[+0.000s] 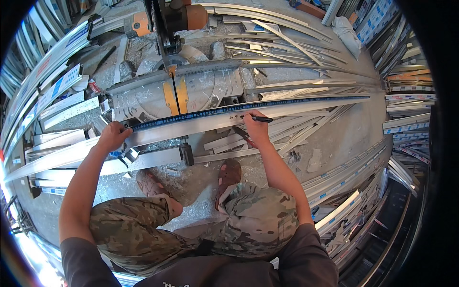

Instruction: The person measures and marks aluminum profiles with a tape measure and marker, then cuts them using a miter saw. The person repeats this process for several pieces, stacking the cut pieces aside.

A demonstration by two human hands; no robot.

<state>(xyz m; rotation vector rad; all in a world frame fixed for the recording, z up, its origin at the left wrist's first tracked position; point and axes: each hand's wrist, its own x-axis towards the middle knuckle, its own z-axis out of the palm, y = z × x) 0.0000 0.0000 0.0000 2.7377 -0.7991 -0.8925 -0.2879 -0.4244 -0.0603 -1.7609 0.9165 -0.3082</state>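
**Left hand (114, 136) and right hand (256, 128) found on a long metal profile (186, 127)**

The left hand was closed over the profile, its thumb and fingers drawn narrow at the left end of a tape measure (215, 112). The right hand was curled around a black pen (261, 119), its knuckles just beside the profile; whether the pen's tip touched metal could not be told.

The profile lay crosswise in front of the person, over the near side of the saw base (138, 98). It was pale, smooth and straight-edged, with small dark marks left of the right hand. The tape, a thin dark blue strip with light graduations, ran along its far edge and extended well right of the pen.

The saw base was dull grey metal, strewn with bright shavings. Flat yellow plates (170, 97) flanked its narrow slot. Above stood the saw head (138, 24), with rounded orange housings and black parts. Slender metal offcuts (282, 135) lay loosely piled to the right on the grey, rough floor (351, 122).
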